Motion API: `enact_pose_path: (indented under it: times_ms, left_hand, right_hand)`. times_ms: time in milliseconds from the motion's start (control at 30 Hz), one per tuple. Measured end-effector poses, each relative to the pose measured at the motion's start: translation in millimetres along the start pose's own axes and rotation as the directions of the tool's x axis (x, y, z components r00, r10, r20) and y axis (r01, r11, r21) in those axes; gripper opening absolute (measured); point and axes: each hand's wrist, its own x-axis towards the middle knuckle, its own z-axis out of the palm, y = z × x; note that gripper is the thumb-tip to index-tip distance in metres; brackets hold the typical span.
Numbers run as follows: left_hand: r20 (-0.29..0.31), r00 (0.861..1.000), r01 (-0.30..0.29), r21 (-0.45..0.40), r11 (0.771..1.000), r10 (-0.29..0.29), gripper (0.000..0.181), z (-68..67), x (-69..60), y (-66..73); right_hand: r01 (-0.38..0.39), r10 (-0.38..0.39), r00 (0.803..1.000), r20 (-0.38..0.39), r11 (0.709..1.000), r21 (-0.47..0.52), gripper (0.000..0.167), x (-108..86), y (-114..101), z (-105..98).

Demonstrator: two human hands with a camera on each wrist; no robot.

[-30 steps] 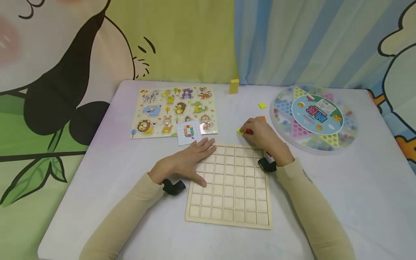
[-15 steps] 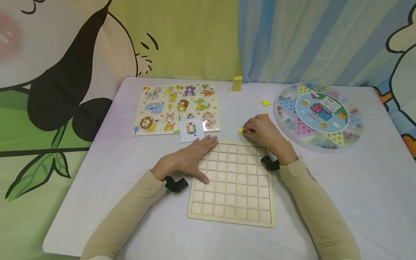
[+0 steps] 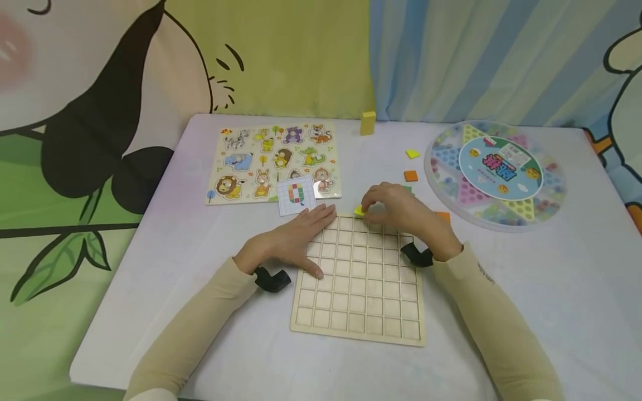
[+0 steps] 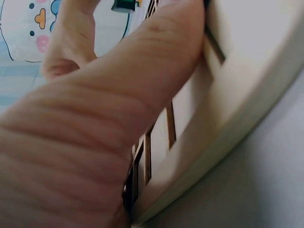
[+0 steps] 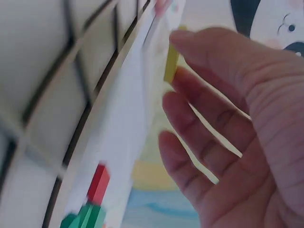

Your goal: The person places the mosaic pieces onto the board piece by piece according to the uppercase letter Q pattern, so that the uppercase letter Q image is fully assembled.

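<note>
My left hand [image 3: 293, 239] rests with its fingers spread on the left edge of a wooden grid board [image 3: 361, 289]. In the left wrist view, its thumb [image 4: 118, 95] lies against the board's rim. Over the board's far edge, my right hand [image 3: 401, 209] pinches a small yellow tile [image 3: 359, 211]. The right wrist view has this yellow tile [image 5: 172, 61] between thumb and index finger, with the other fingers loosely bent. Beyond the left fingertips lies a pattern card [image 3: 297, 196]. An orange tile [image 3: 411, 176] and a green tile [image 3: 408, 189], partly covered, are near the right hand.
An animal puzzle board [image 3: 251, 167] lies under the card. A yellow block [image 3: 368, 123] stands at the back edge, and a yellow tile [image 3: 412, 153] lies nearer. At right is a round marble game case [image 3: 496, 175]. A red tile [image 5: 98, 183] shows beside the board.
My right hand has moved slightly left and toward the board with the yellow tile, uncovering orange and green tiles. The left hand stays on the board. The head view has shifted a little.
</note>
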Motion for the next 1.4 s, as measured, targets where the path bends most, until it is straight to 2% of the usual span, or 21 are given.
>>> enact_pose_path:
  times_ms: [167, 300, 567, 733, 867, 1033, 1267, 1400]
  left_hand:
    - [0.004, 1.000, 0.006, 0.009, 1.000, -0.006, 0.128, -1.5, 0.0, -1.7]
    - [0.002, 1.000, 0.005, 0.010, 1.000, -0.005, 0.127, -3.2, 0.6, -2.4]
    - [0.006, 1.000, -0.004, 0.018, 1.000, 0.004, 0.128, -3.1, 2.4, -1.5]
    - [0.004, 1.000, -0.002, 0.012, 1.000, 0.002, 0.128, -3.9, 2.3, 0.1]
    - [0.005, 1.000, 0.001, 0.006, 1.000, -0.001, 0.128, -4.0, 1.7, -0.3]
    - [-0.004, 1.000, -0.001, 0.006, 1.000, 0.001, 0.127, -2.9, 1.7, -1.7]
    - [-0.003, 1.000, -0.022, 0.003, 1.000, 0.022, 0.126, -0.6, 1.3, -0.7]
    - [-0.003, 1.000, -0.023, 0.002, 1.000, 0.023, 0.126, -2.9, 0.0, -0.4]
  right_hand:
    - [0.010, -0.021, 0.993, 0.115, 0.996, 0.093, 0.008, 2.7, -19.0, 7.9]
    - [0.014, -0.025, 0.988, 0.153, 0.997, 0.075, 0.008, 5.1, -25.5, 14.1]
    - [0.132, -0.131, 0.982, 0.137, 0.991, -0.004, 0.002, 6.6, -23.9, 23.8]
    - [0.171, -0.159, 0.980, 0.121, 0.981, -0.091, 0.003, 4.2, -27.4, 24.1]
    - [0.191, -0.170, 0.975, 0.141, 0.970, -0.148, 0.003, 4.6, -32.6, 25.0]
    - [0.185, -0.156, 0.977, 0.147, 0.960, -0.208, 0.003, 3.9, -37.9, 26.5]
    - [0.128, -0.100, 0.988, 0.114, 0.954, -0.272, 0.004, -1.8, -45.6, 29.6]
    - [0.114, -0.081, 0.990, 0.113, 0.939, -0.323, 0.011, -2.2, -52.6, 28.3]
